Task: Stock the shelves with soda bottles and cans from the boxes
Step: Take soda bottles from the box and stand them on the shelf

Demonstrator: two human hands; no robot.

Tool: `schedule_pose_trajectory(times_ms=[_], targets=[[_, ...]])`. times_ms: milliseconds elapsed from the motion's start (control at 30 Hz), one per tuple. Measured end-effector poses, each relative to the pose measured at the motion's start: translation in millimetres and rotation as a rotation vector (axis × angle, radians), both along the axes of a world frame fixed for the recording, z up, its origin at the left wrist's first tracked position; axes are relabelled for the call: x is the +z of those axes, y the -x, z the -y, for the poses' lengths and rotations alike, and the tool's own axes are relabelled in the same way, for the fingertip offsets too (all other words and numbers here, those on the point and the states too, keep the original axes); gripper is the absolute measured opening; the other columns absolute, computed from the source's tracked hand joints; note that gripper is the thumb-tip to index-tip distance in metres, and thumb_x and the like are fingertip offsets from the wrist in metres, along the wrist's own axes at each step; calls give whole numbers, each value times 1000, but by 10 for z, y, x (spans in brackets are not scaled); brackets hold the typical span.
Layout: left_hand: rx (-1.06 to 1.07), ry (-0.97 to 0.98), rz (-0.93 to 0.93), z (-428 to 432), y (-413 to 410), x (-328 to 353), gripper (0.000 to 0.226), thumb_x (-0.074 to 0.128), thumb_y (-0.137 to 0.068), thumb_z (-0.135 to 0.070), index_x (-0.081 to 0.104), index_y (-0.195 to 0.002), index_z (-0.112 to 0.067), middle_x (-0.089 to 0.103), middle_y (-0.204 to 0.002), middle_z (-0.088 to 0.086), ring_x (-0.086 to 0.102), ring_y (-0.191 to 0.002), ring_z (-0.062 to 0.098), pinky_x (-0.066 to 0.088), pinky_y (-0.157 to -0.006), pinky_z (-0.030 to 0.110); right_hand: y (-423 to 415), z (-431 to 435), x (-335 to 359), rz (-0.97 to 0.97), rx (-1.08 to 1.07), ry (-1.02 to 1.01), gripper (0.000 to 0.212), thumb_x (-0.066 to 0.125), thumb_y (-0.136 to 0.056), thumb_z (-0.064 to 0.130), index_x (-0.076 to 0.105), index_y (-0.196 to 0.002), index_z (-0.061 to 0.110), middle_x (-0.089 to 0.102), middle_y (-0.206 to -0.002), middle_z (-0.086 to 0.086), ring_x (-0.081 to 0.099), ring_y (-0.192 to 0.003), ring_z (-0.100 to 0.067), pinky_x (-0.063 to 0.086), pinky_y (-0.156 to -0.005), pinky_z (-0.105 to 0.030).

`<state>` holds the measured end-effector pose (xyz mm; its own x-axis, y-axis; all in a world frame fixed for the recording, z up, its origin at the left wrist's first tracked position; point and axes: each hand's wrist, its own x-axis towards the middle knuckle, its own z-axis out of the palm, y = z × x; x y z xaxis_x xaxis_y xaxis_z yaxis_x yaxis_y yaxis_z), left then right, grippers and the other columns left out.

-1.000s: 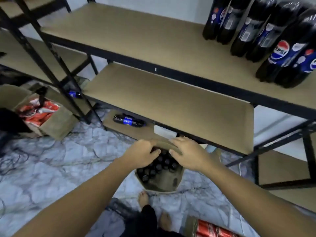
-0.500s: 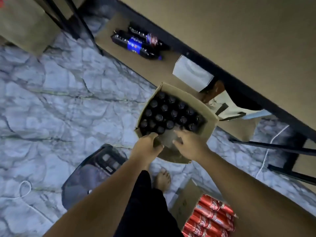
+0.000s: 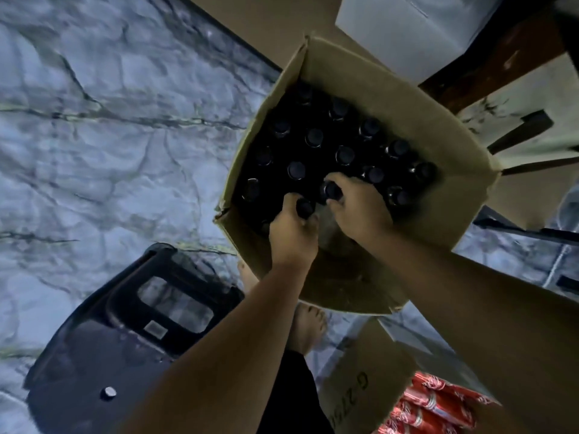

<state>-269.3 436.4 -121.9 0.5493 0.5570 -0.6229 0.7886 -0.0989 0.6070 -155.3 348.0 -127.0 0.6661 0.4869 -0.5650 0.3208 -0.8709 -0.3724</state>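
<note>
My left hand (image 3: 293,236) and right hand (image 3: 360,214) each grip a bottle (image 3: 330,190) at the box's (image 3: 391,98) six o'clock side, best lifted straight up.

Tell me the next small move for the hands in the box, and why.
Probably lift straight up: the left hand and right hand each grip the neck of a dark black-capped bottle inside the open brown cardboard box, with neighbouring bottles packed close around.
</note>
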Motion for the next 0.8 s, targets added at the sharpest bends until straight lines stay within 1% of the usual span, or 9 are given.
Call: schedule_pose_trajectory(times_ms=[100, 200, 300, 367, 433, 533, 633, 700, 800], targets=[[-18, 4, -12, -25, -30, 30, 29, 68, -97, -20, 56, -123, -18, 70, -96, 2, 65, -86, 17, 39, -67, 23, 10, 58, 64, -4, -28, -41, 34, 69, -94, 25, 58, -126, 30, 67, -103, -4, 65, -96, -27, 57, -76, -41], [-54, 11, -32, -20, -3, 242, 29, 67, -98, -24, 57, -124, -20, 70, -97, 1, 61, -84, 12, 35, -64, 19, 59, 171, 315, -28, -48, -75, 32, 70, -94, 27, 57, -123, 32, 68, -100, 1, 66, -93, -22, 57, -74, -42], [-88, -7, 27, 17, 68, 661, 26, 68, -97, -24, 58, -120, -22, 69, -96, -1, 65, -86, 15, 42, -66, 25, 109, 322, 758, -32, -61, -139, 30, 70, -94, 31, 58, -121, 35, 69, -100, 7, 65, -88, -15, 56, -72, -42], [-121, -20, 80, 45, 137, 1026, 26, 68, -96, -27, 58, -120, -25, 67, -95, -1, 65, -86, 19, 51, -73, 33, 149, 421, 1178, -16, -82, -184, 27, 71, -94, 32, 59, -119, 35, 68, -95, 10, 63, -84, -13, 55, -71, -42], [-167, -34, 115, 45, 191, 1477, 29, 66, -95, -34, 57, -123, -33, 65, -96, -2, 63, -85, 18, 55, -76, 39, 205, 506, 1687, 6, -124, -240, 26, 71, -93, 33, 60, -117, 36, 67, -91, 11, 62, -83, -12, 55, -72, -42], [-279, -116, 159, 12, 249, 2274, 30, 59, -93, -44, 54, -122, -44, 59, -97, -8, 59, -85, 13, 54, -74, 40, 323, 638, 2573, 49, -149, -340, 29, 72, -92, 34, 62, -119, 36, 67, -95, 14, 62, -89, -12, 54, -76, -39], [-371, -200, 291, -29, 276, 3290, 30, 68, -93, -36, 61, -122, -35, 49, -93, -11, 49, -81, 10, 45, -72, 27, 402, 780, 3574, 101, -146, -431, 29, 70, -93, 36, 64, -122, 32, 64, -104, 20, 59, -96, -8, 51, -84, -33], [-438, -234, 380, -55, 293, 4010, 33, 71, -93, -32, 64, -124, -30, 42, -91, -15, 44, -76, 7, 37, -69, 19, 467, 872, 4243, 144, -156, -490, 27, 68, -95, 36, 64, -121, 32, 63, -107, 21, 58, -101, -8, 49, -87, -33], [-543, -258, 510, -89, 290, 4991, 33, 70, -94, -31, 65, -126, -27, 46, -95, -16, 46, -79, 5, 41, -73, 23, 576, 966, 5181, 235, -180, -572, 24, 65, -96, 40, 63, -119, 36, 61, -104, 25, 56, -103, -6, 48, -88, -30]])
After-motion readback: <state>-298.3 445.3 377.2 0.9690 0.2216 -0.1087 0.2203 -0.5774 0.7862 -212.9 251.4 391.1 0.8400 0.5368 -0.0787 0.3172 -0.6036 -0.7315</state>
